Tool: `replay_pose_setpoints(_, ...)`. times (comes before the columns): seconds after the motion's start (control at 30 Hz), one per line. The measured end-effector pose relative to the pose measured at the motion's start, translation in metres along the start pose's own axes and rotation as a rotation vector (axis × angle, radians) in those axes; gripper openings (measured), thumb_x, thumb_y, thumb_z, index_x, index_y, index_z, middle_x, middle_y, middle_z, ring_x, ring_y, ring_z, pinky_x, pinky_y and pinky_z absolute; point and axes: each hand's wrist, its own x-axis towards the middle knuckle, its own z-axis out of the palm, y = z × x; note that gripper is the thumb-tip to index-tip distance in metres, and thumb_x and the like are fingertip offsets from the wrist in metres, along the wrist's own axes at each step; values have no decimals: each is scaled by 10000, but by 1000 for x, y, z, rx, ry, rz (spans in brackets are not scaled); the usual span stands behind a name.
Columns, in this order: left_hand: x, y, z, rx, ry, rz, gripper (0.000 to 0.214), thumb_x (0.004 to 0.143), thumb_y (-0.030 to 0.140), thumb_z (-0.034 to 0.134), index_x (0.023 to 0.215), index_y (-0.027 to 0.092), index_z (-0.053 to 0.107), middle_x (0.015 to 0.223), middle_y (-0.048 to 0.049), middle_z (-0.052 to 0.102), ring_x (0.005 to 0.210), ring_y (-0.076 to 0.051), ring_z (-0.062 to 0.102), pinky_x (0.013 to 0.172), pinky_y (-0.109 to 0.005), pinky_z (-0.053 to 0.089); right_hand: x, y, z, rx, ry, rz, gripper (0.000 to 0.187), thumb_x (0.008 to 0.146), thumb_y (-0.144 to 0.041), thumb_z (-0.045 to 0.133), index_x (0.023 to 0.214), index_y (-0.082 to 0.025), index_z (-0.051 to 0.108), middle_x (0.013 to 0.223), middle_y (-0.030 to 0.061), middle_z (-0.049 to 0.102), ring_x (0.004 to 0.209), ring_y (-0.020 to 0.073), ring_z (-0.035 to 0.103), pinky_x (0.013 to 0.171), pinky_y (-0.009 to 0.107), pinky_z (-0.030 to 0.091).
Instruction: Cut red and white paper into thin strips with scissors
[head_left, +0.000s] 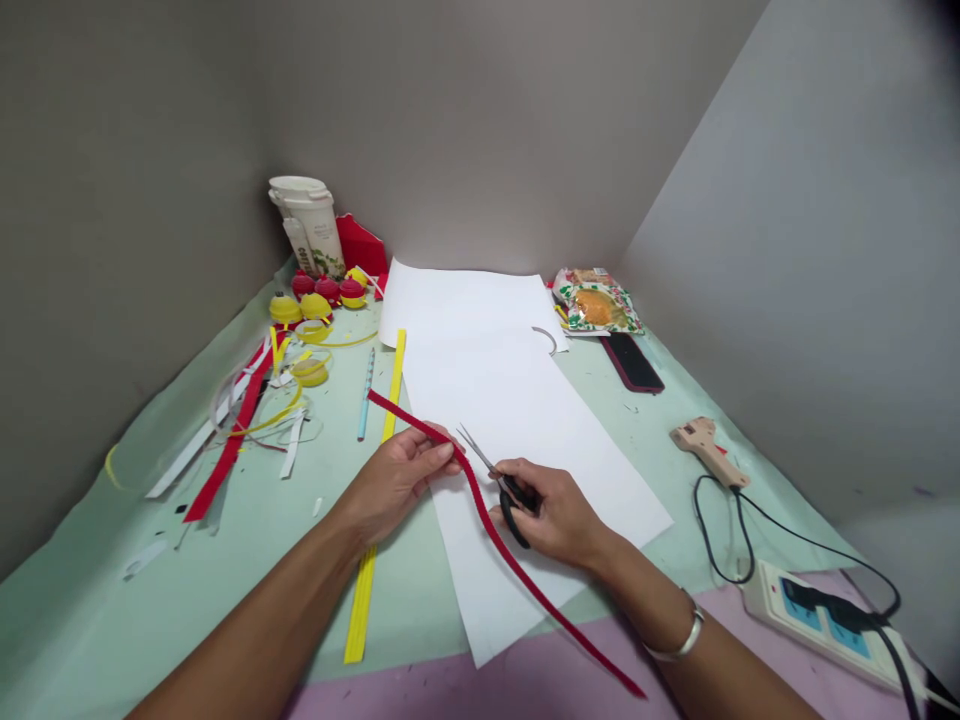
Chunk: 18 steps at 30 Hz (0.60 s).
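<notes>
1. Pinched red strip [498, 542] in left hand [409, 468], thumb against fingers, closer to far-left end than near-right end.
2. Gripped scissors [486, 459] in right hand [551, 508], fingers closed around black handles, blades aimed far-left. Kept to right of strip, just beside left fingertips, with no clear contact with strip.
3. Located strip above white paper [480, 380], slanting from far-left, close to pencil [363, 420], to near-right, beside right forearm. Could not tell how high above counter [90, 600].
4. Judged strip light, soft and floppy from loose curve past pinch; probably not fragile, maybe slightly grippy given rough-looking edge. Expected sagging or twisting of free length.
5. Judged best hold: flat pinch on strip's edges, near any spot needing steadiness, with fingertips clear of blades. Judged scissors stiff, best held by handle loops.
6. Spotted yellow strip [360, 605] left of paper, passing beneath left hand.
7. Noted far left: white cup [319, 235], red and yellow round pieces [328, 290]; left: loose strips [244, 430].
8. Noted right: phone [632, 362], packet [598, 305], glue gun [705, 450]; near right: power strip [761, 595].
</notes>
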Motion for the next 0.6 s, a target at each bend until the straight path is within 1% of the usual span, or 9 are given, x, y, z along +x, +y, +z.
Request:
replay_pose_setpoints(0.13,0,0,1,2,21,9,183,690,191,790,830,139,682,817,-26,680,773,-128,624,797,-282,508,0,-4,-2,1,-31,5,317,758,-267,668,1063,-212,600,648,-54,503,550,102,447,544,209,382)
replay_pose_setpoints(0.27,0,-1,2,28,1,-7,209,676,183,795,837,134,671,849,-43,697,809,-148,640,838,-306,493,1,-10,-3,-39,-58,-26,310,745,-229,648,1050,-215,594,669,-55,484,557,101,428,565,214,387)
replay_pose_setpoints(0.33,-1,-1,2,43,-16,-10,201,674,175,792,825,136,665,827,-39,697,800,-150,641,834,-304,486,1,-13,-4,-72,-59,-34,315,735,-219,643,1046,-217,594,687,-49,494,571,105,434,582,219,392)
replay_pose_setpoints(0.47,0,-2,0,82,-41,10,158,679,150,774,784,151,656,772,-14,684,754,-135,628,775,-273,473,2,-15,-5,-115,-42,-47,339,723,-219,642,1058,-217,588,753,-21,552,637,125,480,614,225,405)
replay_pose_setpoints(0.6,0,-2,-3,116,-92,22,125,702,150,753,784,160,658,790,-12,681,763,-132,617,780,-271,458,2,-15,-6,-161,-35,-66,350,707,-175,620,1053,-216,587,770,-14,566,659,133,495,631,228,405)
